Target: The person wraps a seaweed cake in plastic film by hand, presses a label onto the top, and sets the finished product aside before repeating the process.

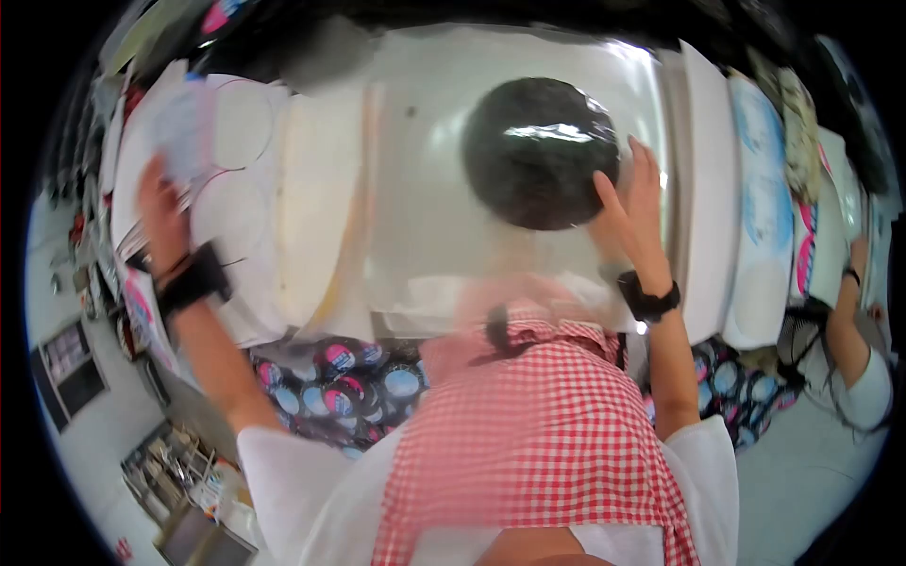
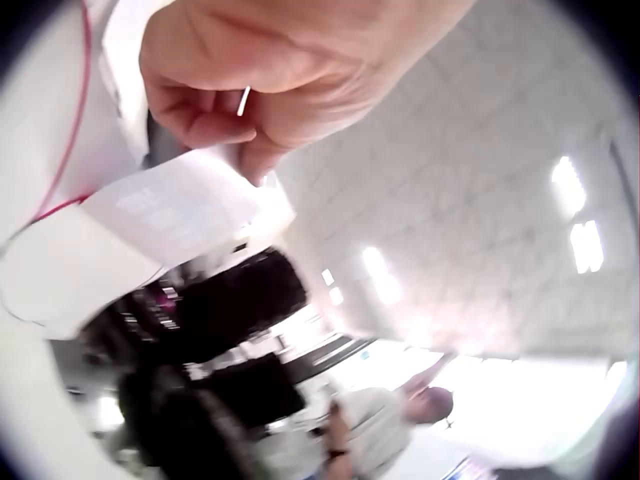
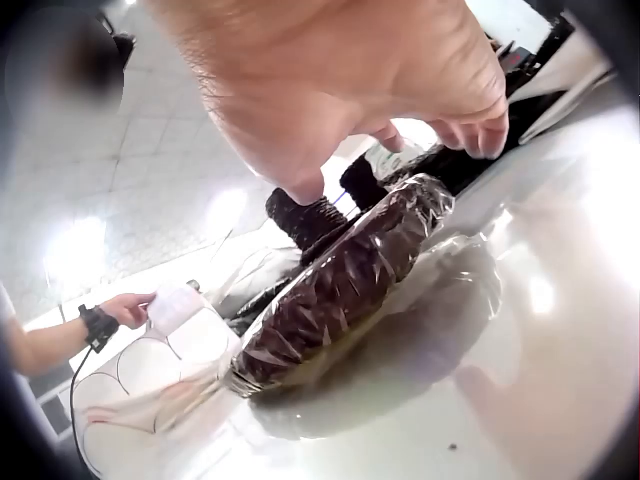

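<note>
My left hand [image 1: 166,215], at the far left of the head view, pinches a pale label-like sheet [image 2: 180,208] between thumb and curled fingers. Faint printing shows on it in the left wrist view. My right hand [image 1: 636,222] is beside a dark, round, flat disc [image 1: 538,165], its fingers spread and loosely bent at the disc's right edge. Clear, wrinkled plastic film covers the disc, which lies on a shiny white work surface [image 1: 425,236]. In the right wrist view the fingers hover over the wrapped disc with nothing gripped.
White panels with thin curved lines [image 1: 236,212] lie left of the surface. A raised white edge [image 1: 708,208] and a blue-and-white printed package [image 1: 763,189] stand on the right. Another person's arm [image 1: 849,321] shows at the far right.
</note>
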`<move>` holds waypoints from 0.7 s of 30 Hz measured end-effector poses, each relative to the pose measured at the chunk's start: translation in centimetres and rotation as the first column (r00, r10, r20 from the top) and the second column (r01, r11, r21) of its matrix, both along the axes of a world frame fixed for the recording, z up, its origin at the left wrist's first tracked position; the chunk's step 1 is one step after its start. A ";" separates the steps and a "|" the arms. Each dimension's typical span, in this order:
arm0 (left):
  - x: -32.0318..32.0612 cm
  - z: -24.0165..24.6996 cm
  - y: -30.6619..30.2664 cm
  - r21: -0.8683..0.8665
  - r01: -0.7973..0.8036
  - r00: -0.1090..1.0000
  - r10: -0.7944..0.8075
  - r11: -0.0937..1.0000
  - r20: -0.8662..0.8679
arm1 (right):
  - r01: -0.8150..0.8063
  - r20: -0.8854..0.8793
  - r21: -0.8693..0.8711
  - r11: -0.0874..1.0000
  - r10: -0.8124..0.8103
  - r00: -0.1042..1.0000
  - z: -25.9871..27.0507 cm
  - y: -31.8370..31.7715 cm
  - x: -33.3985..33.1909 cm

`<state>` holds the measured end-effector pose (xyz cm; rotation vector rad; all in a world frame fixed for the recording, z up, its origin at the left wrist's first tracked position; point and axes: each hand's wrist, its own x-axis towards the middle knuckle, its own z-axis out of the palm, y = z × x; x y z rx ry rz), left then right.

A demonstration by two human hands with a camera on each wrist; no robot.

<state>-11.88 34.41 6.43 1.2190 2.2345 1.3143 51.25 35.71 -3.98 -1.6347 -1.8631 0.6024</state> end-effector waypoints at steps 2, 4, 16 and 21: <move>3.2 5.5 -3.5 -0.057 0.054 0.895 -0.074 0.997 -0.441 | 0.079 -0.286 -0.230 0.970 -0.145 0.947 -0.4 -0.4 0.5; 8.5 10.0 -6.9 0.016 0.154 0.816 -0.118 0.988 -0.566 | 0.033 -0.471 -0.279 0.960 -0.167 0.866 -0.4 -0.1 -0.2; 41.5 -10.7 -1.3 0.066 0.677 0.629 -0.530 0.733 -0.569 | -0.120 -0.719 -0.272 0.955 -0.118 0.685 -3.7 1.0 -0.9; 40.6 -11.4 -1.2 -0.098 0.731 0.513 -0.639 0.675 -0.573 | -0.108 -0.671 -0.295 0.949 -0.125 0.731 -2.6 0.9 -1.3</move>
